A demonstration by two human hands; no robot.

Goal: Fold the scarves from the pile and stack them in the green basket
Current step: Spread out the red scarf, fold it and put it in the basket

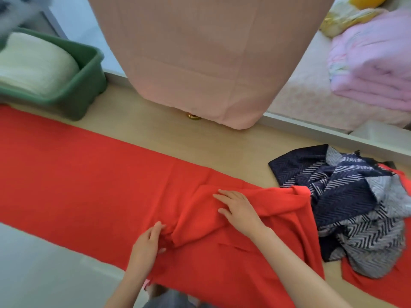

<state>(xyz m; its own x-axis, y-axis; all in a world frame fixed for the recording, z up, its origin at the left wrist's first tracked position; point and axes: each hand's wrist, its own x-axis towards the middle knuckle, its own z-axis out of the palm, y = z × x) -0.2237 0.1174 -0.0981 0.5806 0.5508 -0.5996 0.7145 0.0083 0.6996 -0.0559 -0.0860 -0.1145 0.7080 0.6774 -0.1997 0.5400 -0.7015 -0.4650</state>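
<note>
One red scarf (89,185) lies stretched in a long band across the wooden floor (233,147), running from the left edge of the view toward the lower right, where its cloth is rumpled into loose folds. Two hands work on that rumpled part. The left hand (149,245) has its fingers curled into a gathered fold of the red cloth, pinching it. The right hand (238,207) lies open and flat on top of the scarf, fingers spread and pointing left, gripping nothing.

To the right sits one pile of scarves (355,207) — navy and grey zigzag cloth, crumpled, so the number of pieces in it cannot be told. It touches the red scarf's right end, and more red cloth (364,283) shows beneath its lower edge.

One green basket (84,94) stands at the upper left on the floor, its near wall just beside the scarf's far edge. Inside it lies one folded cream-white piece (35,63).

A pink cloth (206,58) hangs down at the top centre, its hem near the floor. At the upper right lies a stack of folded pink bedding (373,70).

Bare floor shows between the scarf's far edge and the hanging cloth — and between basket and pile.
</note>
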